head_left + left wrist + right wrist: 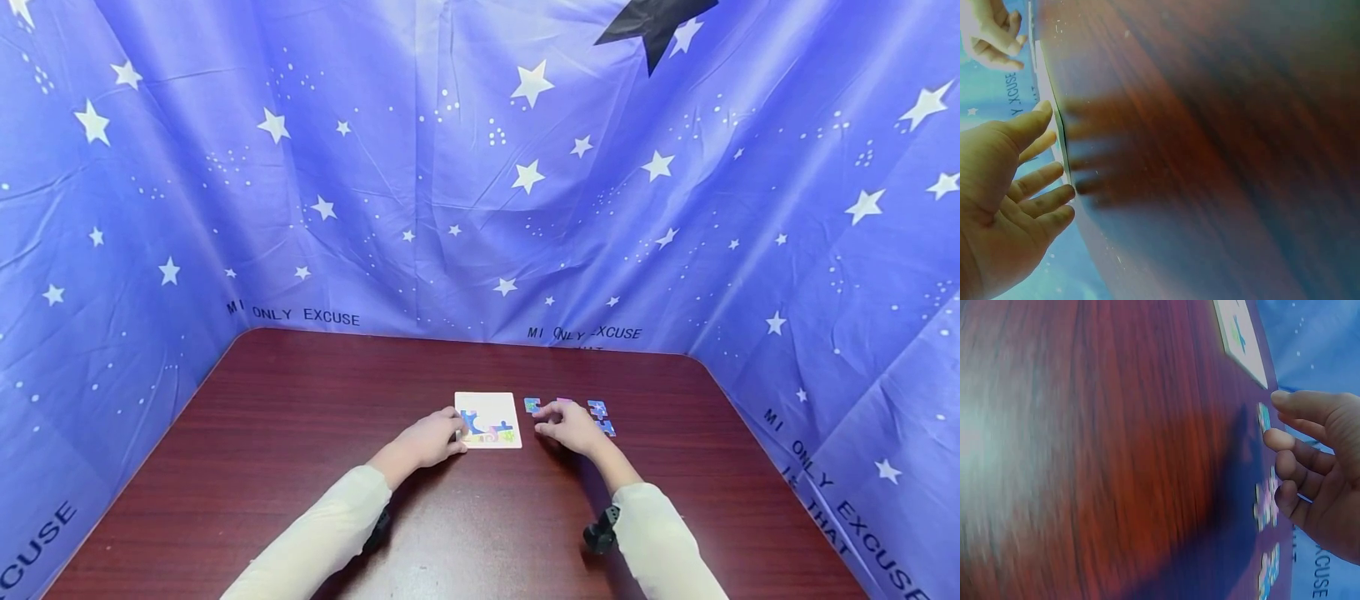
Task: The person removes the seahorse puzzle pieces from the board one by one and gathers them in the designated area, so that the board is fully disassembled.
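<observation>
Pale sleeves point(315, 533) sit nearest my head camera; beyond them, left hand point(429, 439) touches the left edge of the puzzle board point(487, 408) (partly filled, bottom and left) on the table point(480, 517). Right hand point(572, 429) is over loose pieces point(597, 407), right of the board. Left wrist view: I see extended, slightly spread fingers along the board edge. Right wrist view: fingers loosely bent, thumb and index tips apart, pieces near.
</observation>
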The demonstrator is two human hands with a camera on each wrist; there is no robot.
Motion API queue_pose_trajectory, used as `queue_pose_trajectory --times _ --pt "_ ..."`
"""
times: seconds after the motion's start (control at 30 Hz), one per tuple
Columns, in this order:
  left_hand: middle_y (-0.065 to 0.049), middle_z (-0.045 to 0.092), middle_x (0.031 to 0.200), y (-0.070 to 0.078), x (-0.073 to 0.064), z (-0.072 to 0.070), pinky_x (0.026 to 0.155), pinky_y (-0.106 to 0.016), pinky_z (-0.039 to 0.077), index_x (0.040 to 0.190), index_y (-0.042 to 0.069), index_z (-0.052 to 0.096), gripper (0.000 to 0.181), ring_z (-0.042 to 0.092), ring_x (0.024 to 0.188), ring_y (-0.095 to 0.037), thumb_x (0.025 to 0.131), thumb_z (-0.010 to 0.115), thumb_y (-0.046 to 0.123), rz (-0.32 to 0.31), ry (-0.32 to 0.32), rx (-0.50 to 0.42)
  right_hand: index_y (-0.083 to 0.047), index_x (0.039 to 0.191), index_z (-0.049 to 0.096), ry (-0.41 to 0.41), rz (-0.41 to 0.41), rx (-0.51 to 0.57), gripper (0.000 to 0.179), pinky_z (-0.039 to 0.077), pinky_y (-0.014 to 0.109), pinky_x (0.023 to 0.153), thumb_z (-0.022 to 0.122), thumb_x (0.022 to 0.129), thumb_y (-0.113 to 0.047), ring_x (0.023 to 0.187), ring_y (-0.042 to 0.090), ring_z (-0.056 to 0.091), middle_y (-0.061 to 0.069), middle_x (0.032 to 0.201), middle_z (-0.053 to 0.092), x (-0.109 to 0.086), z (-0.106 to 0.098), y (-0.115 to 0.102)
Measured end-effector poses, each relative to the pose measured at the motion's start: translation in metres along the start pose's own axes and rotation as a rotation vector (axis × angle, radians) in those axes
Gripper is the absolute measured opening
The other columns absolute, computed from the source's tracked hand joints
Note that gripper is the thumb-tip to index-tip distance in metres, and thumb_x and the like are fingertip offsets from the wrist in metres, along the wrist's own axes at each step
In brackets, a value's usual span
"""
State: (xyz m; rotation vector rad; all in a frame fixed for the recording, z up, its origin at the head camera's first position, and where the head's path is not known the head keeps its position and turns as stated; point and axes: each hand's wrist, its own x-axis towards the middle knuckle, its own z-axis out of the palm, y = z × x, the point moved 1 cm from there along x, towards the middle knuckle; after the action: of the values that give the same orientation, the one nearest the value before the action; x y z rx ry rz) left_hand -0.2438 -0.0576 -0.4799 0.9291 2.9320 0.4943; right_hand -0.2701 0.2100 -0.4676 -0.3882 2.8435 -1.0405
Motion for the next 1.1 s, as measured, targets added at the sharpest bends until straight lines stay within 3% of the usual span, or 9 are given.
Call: queue_pose_trajectory --times 0.43,0.6,0.9,1.1 --pt "-0.004 0.058 0.104 0.007 -0.007 0.0 0.081 -0.03 0.051 0.101 0.011 0.066 0.014 0.06 0.095 -0.019 0.087 0.064 0.01 0.093 0.033 0.051 -0.004 0.096 0.068 0.024 -0.032 0.043 0.018 0.042 0.023 0.06 0.069 0.081 -0.014 0.058 0.009 0.05 0.001 0.07 0.058 0.013 0.025 -0.03" --pt "-0.003 0.058 0.103 0.007 -0.006 0.002 0.082 -0.029 0.051 0.099 0.012 0.066 0.012 0.061 0.095 -0.018 0.088 0.062 0.009 0.096 0.043 0.065 -0.005 0.096 0.069 0.029 -0.062 0.045 0.018 0.042 0.023 0.061 0.069 0.08 -0.014 0.068 0.009 0.051 0.002 0.074 0.06 0.017 0.032 -0.039" --pt "-0.002 0.06 0.102 0.007 -0.005 0.002 0.081 -0.03 0.052 0.098 0.012 0.067 0.013 0.063 0.095 -0.018 0.087 0.062 0.008 0.099 0.066 0.081 -0.004 0.097 0.069 -0.003 -0.082 0.093 0.019 0.042 0.022 0.055 0.069 0.08 -0.014 0.064 0.011 0.051 0.006 0.079 0.062 0.025 0.047 -0.05" --pt "-0.002 0.06 0.1 0.008 -0.005 0.002 0.077 -0.03 0.053 0.098 0.012 0.068 0.013 0.064 0.091 -0.017 0.086 0.064 0.009 0.094 0.072 0.077 -0.005 0.095 0.069 -0.009 -0.198 0.094 0.024 0.044 0.025 0.061 0.069 0.08 -0.024 0.067 0.012 0.054 0.004 0.077 0.062 0.033 0.057 -0.041"
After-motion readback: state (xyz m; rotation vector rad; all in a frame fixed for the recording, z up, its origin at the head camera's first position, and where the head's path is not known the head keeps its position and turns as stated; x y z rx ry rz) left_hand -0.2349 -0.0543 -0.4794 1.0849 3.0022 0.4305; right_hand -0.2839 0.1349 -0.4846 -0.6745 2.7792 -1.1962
